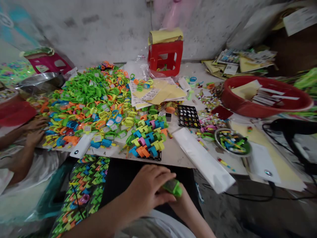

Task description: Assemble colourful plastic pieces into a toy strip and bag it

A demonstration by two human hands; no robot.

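Note:
My left hand (146, 188) is curled over a small green plastic piece (172, 187) above my lap, just below the table's front edge. My right hand (180, 198) lies under the left one and mostly hidden, gripping the same green piece from below. Straight ahead on the table sits a black grid tray (151, 157) packed with blue, yellow, orange and pink plastic pieces. Behind it spreads a big heap of green, orange and yellow plastic pieces (91, 96).
Another person's hands (36, 130) rest at the table's left edge. A white bag (203, 160), an empty black grid (188, 116), a small bowl of bits (232, 141), a red basin (264, 96) and a red stool (165, 57) stand around. A filled sheet of pieces (84, 188) hangs lower left.

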